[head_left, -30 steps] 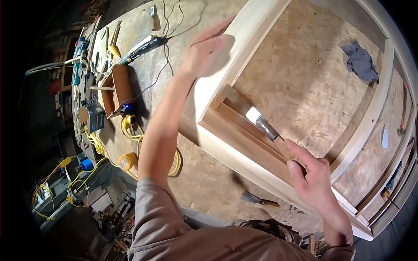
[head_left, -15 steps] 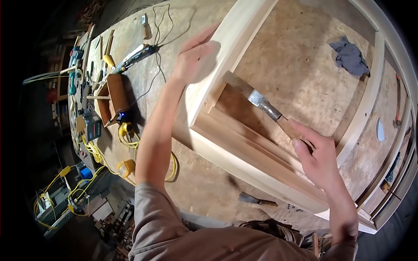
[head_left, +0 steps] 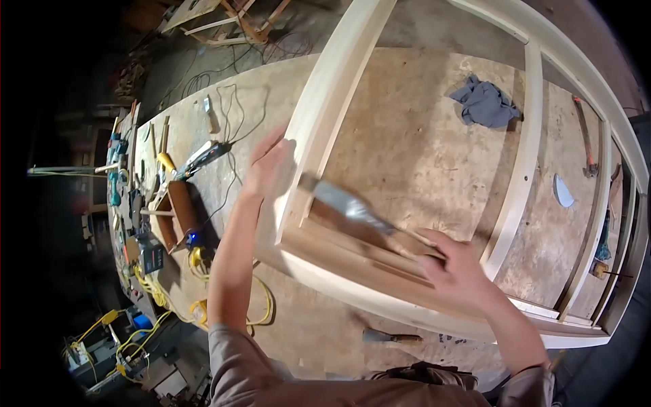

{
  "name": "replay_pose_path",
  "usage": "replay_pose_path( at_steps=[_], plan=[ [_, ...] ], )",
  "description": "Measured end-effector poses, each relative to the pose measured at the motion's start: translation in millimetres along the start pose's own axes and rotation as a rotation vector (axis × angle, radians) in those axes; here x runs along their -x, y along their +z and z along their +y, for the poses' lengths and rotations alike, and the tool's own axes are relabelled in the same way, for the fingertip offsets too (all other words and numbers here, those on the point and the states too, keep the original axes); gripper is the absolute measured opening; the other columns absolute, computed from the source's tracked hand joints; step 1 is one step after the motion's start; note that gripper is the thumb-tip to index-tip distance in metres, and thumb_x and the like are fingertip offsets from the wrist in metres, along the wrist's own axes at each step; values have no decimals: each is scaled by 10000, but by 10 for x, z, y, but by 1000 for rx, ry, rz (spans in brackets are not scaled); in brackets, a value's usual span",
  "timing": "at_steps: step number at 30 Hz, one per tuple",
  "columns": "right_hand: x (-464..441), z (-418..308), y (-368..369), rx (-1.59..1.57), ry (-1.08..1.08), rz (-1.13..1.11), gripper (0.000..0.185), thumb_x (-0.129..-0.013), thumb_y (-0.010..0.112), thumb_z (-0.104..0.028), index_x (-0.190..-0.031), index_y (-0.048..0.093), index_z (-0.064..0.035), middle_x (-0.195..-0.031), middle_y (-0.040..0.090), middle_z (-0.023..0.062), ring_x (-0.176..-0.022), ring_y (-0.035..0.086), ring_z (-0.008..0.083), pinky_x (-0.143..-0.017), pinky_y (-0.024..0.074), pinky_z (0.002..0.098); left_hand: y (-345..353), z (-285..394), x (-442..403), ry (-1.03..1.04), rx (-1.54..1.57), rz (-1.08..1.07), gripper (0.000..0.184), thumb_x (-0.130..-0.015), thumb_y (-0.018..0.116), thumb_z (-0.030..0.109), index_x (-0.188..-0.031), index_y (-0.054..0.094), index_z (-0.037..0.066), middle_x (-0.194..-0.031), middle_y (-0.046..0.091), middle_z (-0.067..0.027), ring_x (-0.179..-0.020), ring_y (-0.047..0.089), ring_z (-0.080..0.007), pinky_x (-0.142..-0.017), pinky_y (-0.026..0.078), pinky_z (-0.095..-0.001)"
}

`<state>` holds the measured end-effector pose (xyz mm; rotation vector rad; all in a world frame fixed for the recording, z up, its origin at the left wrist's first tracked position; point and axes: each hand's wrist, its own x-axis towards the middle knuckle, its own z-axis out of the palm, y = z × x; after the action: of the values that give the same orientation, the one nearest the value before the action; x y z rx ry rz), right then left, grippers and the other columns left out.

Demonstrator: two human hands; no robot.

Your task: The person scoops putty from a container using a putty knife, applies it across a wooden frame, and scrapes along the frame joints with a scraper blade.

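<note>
A pale wooden frame (head_left: 337, 102) lies across the workbench. My right hand (head_left: 461, 271) is closed around the wooden handle of a wide chisel (head_left: 349, 205). Its metal blade is blurred by motion and points at the frame's near left corner; I cannot tell whether its tip touches the wood. Against the outer face of the left rail rests my left hand (head_left: 266, 166), fingers stretched out along it. A second, darker chisel-like tool (head_left: 392, 336) lies on the bench just below the front rail.
Inside the frame lie a grey cloth (head_left: 484, 102), a white rounded piece (head_left: 562, 191) and a hammer-like tool with an orange handle (head_left: 584, 136). Leftward are a wooden tool tote (head_left: 180, 210), a power tool (head_left: 207, 157) with a dark cord, and yellow cables (head_left: 268, 302).
My view has shifted, so more floor shows beyond the bench. The chisel has swung flatter in my right hand. My left hand stays at the left rail.
</note>
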<state>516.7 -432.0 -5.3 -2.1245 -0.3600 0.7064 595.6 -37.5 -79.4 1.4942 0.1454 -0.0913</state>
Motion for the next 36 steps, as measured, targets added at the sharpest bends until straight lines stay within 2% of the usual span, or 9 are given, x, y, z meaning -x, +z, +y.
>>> replay_pose_path(
  at_steps=[6,8,12,17,21,25,29,33,36],
  plan=[
    [470,504,-184,-322,217,118,307,-927,640,-34,-1222,557,-23,-747,599,65,-646,535,120,-585,431,290,159,331,37,-69,-854,105,372,-1074,512,302,-1220,624,-21,-971,590,30,-924,517,-64,-843,451,-248],
    [356,472,-160,-255,37,167,354,-925,630,1,-1267,542,-30,-763,597,24,-656,515,78,-571,423,260,196,269,-93,-80,-551,143,319,-1068,532,319,-1071,627,14,-919,553,54,-864,501,-77,-778,440,-257],
    [-206,375,-96,59,-223,300,388,-882,688,-49,-1264,620,-73,-763,602,91,-601,579,236,-550,474,345,146,294,-445,-246,-319,218,367,-1040,578,338,-1255,654,50,-1082,642,7,-999,562,-106,-895,451,-271],
    [-1041,740,-128,639,-631,472,502,-848,725,-89,-1332,665,-206,-841,581,77,-613,594,265,-536,511,378,146,236,-683,-158,-440,251,489,-1018,581,393,-1387,625,76,-1229,663,-27,-1098,571,-110,-969,431,-268],
    [-1277,911,-190,512,-525,309,524,-857,715,-106,-1349,668,-279,-801,546,67,-588,578,247,-515,501,378,55,-2,-838,30,-712,250,427,-1035,533,385,-1294,663,71,-1198,675,-12,-1132,579,-125,-969,442,-280],
    [-1427,940,-331,598,-552,310,559,-844,743,-125,-1369,658,-298,-752,503,49,-535,544,234,-488,482,371,346,246,-830,-245,-343,318,484,-1037,572,350,-1436,596,78,-1247,671,-5,-1063,590,-96,-918,462,-250],
    [-1547,1021,-317,594,-586,304,576,-831,751,-113,-1369,660,-297,-742,475,49,-508,518,232,-457,449,375,-76,-239,-926,-75,-285,208,461,-1052,565,339,-1446,595,100,-1094,658,45,-875,551,-51,-755,444,-208],
    [-1635,1046,-236,652,-622,329,588,-824,743,-100,-1374,658,-289,-740,473,45,-495,508,231,-441,431,374,268,116,-831,-249,46,319,448,-1055,572,314,-1441,597,90,-1060,656,59,-837,542,-46,-722,436,-201],
    [-1681,1067,-244,619,-611,330,584,-819,728,-89,-1367,660,-279,-746,482,42,-497,513,236,-443,433,374,-116,-201,-912,59,-436,99,349,-1010,599,216,-1327,629,73,-1026,669,15,-917,619,-105,-794,507,-281]
  ],
)
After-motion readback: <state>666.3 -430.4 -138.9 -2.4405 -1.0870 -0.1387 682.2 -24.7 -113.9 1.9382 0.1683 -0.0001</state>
